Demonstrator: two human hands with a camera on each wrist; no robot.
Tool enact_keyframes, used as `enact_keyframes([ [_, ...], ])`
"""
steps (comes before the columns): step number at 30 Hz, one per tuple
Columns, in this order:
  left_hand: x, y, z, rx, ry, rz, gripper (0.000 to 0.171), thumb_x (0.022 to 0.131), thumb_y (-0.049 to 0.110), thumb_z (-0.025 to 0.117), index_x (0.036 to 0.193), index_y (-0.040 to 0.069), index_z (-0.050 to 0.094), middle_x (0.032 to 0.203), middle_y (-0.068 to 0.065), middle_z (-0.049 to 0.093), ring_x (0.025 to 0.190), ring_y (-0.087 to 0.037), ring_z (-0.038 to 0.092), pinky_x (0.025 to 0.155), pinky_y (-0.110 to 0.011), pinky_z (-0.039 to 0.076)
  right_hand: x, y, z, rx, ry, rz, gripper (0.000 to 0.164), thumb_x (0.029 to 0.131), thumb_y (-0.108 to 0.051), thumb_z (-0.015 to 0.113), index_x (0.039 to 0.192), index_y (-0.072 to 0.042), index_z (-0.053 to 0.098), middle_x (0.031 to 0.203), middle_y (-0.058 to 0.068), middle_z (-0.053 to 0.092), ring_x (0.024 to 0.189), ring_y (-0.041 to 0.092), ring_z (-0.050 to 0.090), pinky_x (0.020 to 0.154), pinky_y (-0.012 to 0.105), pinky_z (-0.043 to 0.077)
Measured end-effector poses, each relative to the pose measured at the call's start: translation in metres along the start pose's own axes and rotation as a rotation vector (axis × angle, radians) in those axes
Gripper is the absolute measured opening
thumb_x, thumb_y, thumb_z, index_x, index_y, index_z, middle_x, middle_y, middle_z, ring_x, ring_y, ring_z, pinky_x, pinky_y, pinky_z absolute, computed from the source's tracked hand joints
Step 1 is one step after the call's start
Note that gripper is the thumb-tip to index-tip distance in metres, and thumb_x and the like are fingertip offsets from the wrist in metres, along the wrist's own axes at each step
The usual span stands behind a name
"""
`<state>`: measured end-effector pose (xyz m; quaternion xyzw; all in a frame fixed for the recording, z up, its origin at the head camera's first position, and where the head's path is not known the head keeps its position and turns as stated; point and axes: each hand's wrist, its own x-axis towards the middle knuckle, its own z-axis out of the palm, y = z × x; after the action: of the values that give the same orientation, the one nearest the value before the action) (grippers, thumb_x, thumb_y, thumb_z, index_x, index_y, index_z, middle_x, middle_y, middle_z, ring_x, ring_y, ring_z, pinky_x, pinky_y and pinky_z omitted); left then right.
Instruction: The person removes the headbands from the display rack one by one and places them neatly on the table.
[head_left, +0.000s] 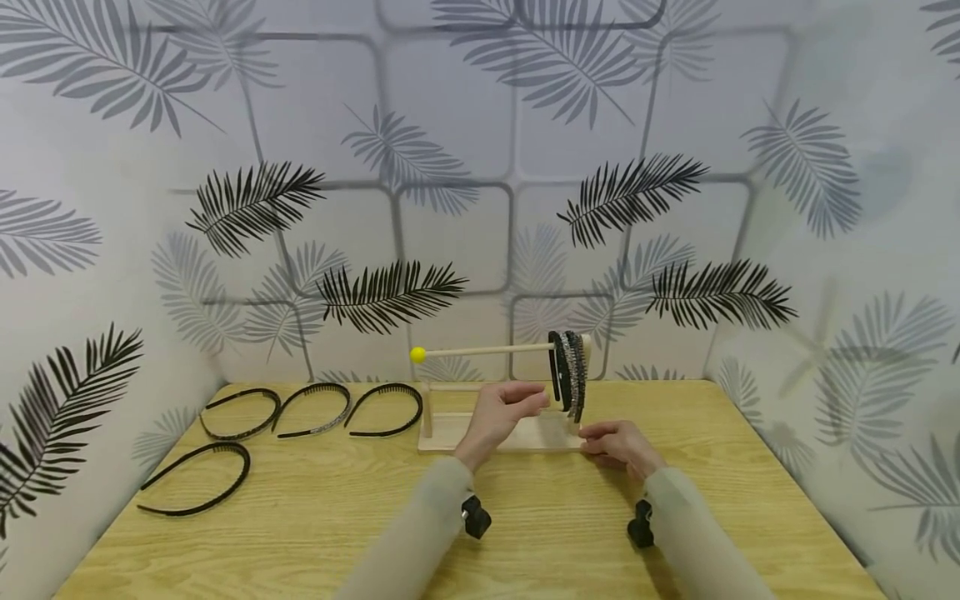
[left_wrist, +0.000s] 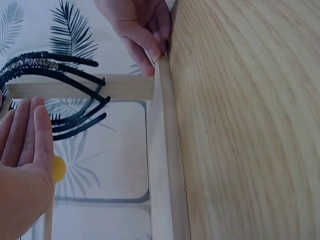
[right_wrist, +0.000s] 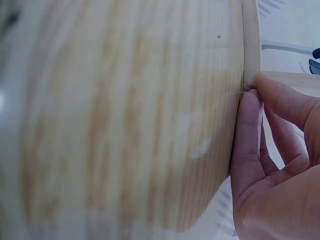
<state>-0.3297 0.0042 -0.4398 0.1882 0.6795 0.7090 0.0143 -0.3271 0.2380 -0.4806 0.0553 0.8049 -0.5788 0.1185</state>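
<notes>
A pale wooden headband stand (head_left: 457, 432) is at the middle of the table, its upper rod tipped with a yellow ball (head_left: 417, 355). Several dark headbands (head_left: 576, 379) hang bunched at the rod's right end, some beaded or glittery. My left hand (head_left: 504, 415) is just left of them under the rod; in the left wrist view its fingers (left_wrist: 42, 135) look straight and hold nothing. Whether they touch a headband I cannot tell. At the base's right end my right hand (head_left: 621, 447) pinches the corner between thumb and fingers, as the right wrist view shows.
Three headbands (head_left: 386, 435) lie in a row on the wood-grain table (head_left: 315, 533), left of the stand. Another black headband (head_left: 243, 467) lies nearer the left edge. Leaf-patterned walls (head_left: 465, 250) close off the back and both sides.
</notes>
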Motion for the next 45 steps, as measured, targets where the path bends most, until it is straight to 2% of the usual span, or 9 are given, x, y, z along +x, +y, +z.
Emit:
enact_keyframes([
  [3, 0.003, 0.001, 0.006, 0.009, 0.012, -0.003, 0.036, 0.091, 0.02, 0.072, 0.119, -0.001, 0.069, 0.109, -0.018, 0.073, 0.099, -0.036, 0.07, 0.085, -0.033, 0.057, 0.001, 0.0, 0.003, -0.007, 0.029, 0.016, 0.032, 0.089, -0.003, 0.069, 0.12, 0.002, 0.068, 0.113, 0.015, 0.07, 0.083, 0.009, 0.066, 0.075, 0.026, 0.057],
  [6, 0.005, 0.004, 0.012, -0.006, 0.014, -0.01, 0.035, 0.091, 0.021, 0.071, 0.119, 0.0, 0.069, 0.11, -0.017, 0.073, 0.103, -0.037, 0.069, 0.088, -0.034, 0.057, 0.003, 0.001, 0.005, -0.023, 0.049, 0.024, 0.032, 0.089, -0.002, 0.068, 0.121, 0.003, 0.067, 0.116, 0.017, 0.068, 0.083, 0.009, 0.066, 0.075, 0.027, 0.057],
  [14, 0.009, 0.017, 0.028, -0.031, 0.044, -0.083, 0.036, 0.092, 0.025, 0.071, 0.123, 0.007, 0.069, 0.123, -0.01, 0.069, 0.114, -0.021, 0.064, 0.103, -0.041, 0.047, 0.006, 0.003, 0.005, -0.027, 0.043, 0.019, 0.033, 0.089, -0.003, 0.068, 0.122, 0.003, 0.066, 0.118, 0.018, 0.067, 0.082, 0.01, 0.066, 0.076, 0.029, 0.058],
  [27, 0.011, 0.024, 0.05, -0.016, 0.108, -0.129, 0.042, 0.093, 0.025, 0.069, 0.129, 0.004, 0.064, 0.127, -0.011, 0.066, 0.117, -0.023, 0.062, 0.103, -0.042, 0.047, 0.003, 0.004, 0.004, -0.024, 0.042, 0.022, 0.032, 0.09, -0.003, 0.067, 0.122, 0.003, 0.066, 0.115, 0.018, 0.068, 0.083, 0.01, 0.067, 0.076, 0.03, 0.058],
  [30, 0.011, 0.025, 0.049, -0.021, 0.114, -0.132, 0.043, 0.094, 0.026, 0.068, 0.13, 0.004, 0.062, 0.128, -0.011, 0.065, 0.115, -0.023, 0.063, 0.103, -0.042, 0.048, 0.002, 0.003, 0.004, -0.017, 0.044, 0.02, 0.033, 0.09, -0.002, 0.067, 0.122, 0.004, 0.065, 0.116, 0.019, 0.067, 0.082, 0.01, 0.067, 0.076, 0.029, 0.058],
  [35, 0.012, 0.024, 0.039, -0.023, 0.094, -0.092, 0.039, 0.096, 0.024, 0.066, 0.128, 0.004, 0.064, 0.122, -0.011, 0.069, 0.113, -0.021, 0.065, 0.102, -0.042, 0.048, 0.002, 0.002, 0.003, -0.026, 0.046, 0.022, 0.033, 0.09, -0.003, 0.067, 0.123, 0.004, 0.065, 0.116, 0.018, 0.068, 0.083, 0.01, 0.066, 0.076, 0.03, 0.057],
  [42, 0.009, 0.022, 0.025, -0.162, 0.059, -0.032, 0.028, 0.098, 0.016, 0.061, 0.122, 0.001, 0.065, 0.112, -0.019, 0.071, 0.104, -0.032, 0.07, 0.097, -0.04, 0.052, 0.004, 0.003, 0.003, -0.023, 0.056, 0.04, 0.032, 0.089, -0.003, 0.069, 0.121, 0.001, 0.067, 0.112, 0.013, 0.07, 0.08, 0.009, 0.066, 0.073, 0.028, 0.057],
  [45, 0.006, 0.024, 0.018, -0.164, 0.067, -0.01, 0.026, 0.099, 0.017, 0.06, 0.12, 0.004, 0.066, 0.109, -0.02, 0.072, 0.097, -0.03, 0.072, 0.093, -0.042, 0.055, 0.005, 0.004, 0.003, -0.014, 0.055, 0.035, 0.033, 0.088, -0.002, 0.07, 0.12, 0.001, 0.068, 0.111, 0.013, 0.07, 0.079, 0.009, 0.066, 0.072, 0.027, 0.057],
])
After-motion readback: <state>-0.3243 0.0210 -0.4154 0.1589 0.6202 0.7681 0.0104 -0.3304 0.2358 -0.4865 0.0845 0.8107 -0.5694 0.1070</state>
